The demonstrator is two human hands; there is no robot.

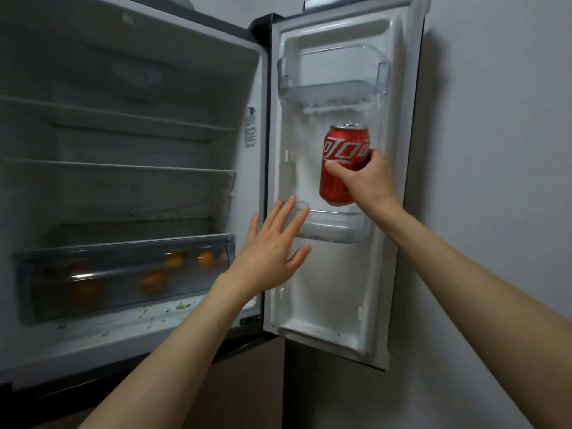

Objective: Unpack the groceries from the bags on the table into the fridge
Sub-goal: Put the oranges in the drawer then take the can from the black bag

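The fridge (133, 88) stands open, its glass shelves bare. At its bottom a clear crisper drawer (123, 274) holds several orange fruits (153, 281), blurred behind the plastic. The left hand (272, 249) reaches forward with fingers spread and straight, its fingertips at the left end of the lower door bin (332, 227); contact cannot be confirmed. On the open door (340, 289), the right hand (368, 178) grips a red soda can (342, 162) upright, thumb across its front, just above that lower bin. A frosted upper door bin (332, 88) sits above the can.
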